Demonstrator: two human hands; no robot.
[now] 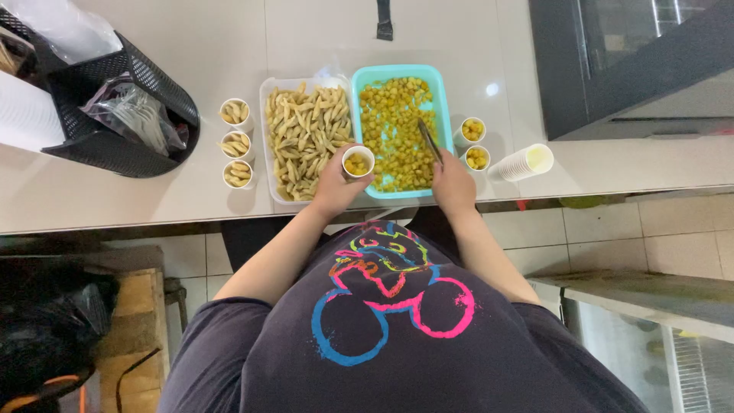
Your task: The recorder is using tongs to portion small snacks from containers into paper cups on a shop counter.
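Observation:
My left hand (334, 186) holds a small white paper cup (357, 161) partly filled with yellow round snacks, at the seam between two trays. My right hand (453, 183) grips metal tongs (429, 141) whose tips reach into the teal tray (397, 73) full of the same yellow pieces. To the left of it sits a clear tray (265, 138) heaped with pale finger-shaped sticks.
Three cups of sticks (236, 143) stand left of the clear tray. Two filled cups (474, 144) and a lying stack of empty cups (524, 162) are right of the teal tray. A black mesh basket (130, 107) with bagged plastic forks sits far left; a dark appliance (627, 61) at the right.

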